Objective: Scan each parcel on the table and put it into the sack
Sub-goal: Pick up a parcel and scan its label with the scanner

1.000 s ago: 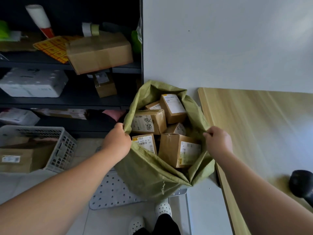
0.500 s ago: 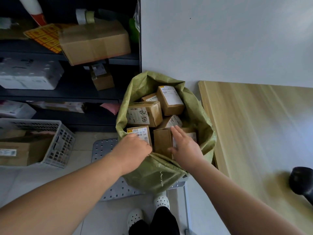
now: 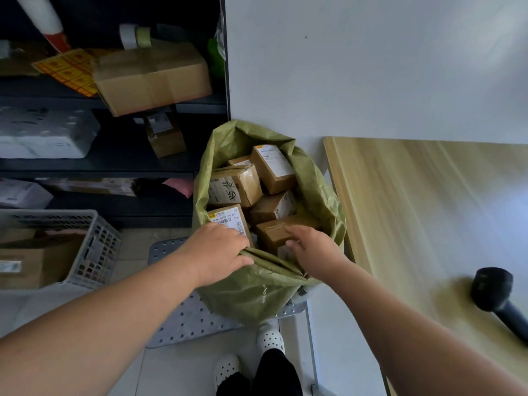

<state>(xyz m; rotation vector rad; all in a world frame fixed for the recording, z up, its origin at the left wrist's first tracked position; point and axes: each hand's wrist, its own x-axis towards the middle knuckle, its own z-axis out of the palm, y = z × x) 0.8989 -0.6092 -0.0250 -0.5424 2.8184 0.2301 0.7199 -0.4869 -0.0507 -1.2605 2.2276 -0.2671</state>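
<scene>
Six or so parcels (image 3: 273, 168) counted inside sack (image 3: 257, 295), centre of frame, mouth open, standing on perforated metal plate (image 3: 183, 318) against the wall.

Left grip (image 3: 217, 250) at near rim of sack, lower centre: fingers curled over the folded edge, apparently holding the cloth. Fingertips hidden, so hold judged, not confirmed. Right grip (image 3: 311, 250) just right of it, fingers fairly straight, laid on top of nearest brown box (image 3: 271, 230); touching only, holding nothing. Labelled box (image 3: 225, 218) just beyond left knuckles, barcode facing up.

Surface (image 3: 414, 210) at right of frame: bare wood in the visible part, no parcel seen on it; rest cut off by frame edge. Scanner (image 3: 491, 290) lying on it at lower right, well apart from both grips.

Step judged: settling parcels down in sack, mouth steadied from the left. Scanning probably done or close to it; parcels out of frame cannot be ruled out.

Next move calls for a check of the remaining surface. If a parcel turns up: fetch scanner, turn label up, scan, drop into the gap at right side of sack. If none: gather rim with both grips. Caution: boxes tilted and loosely stacked near the mouth.
</scene>
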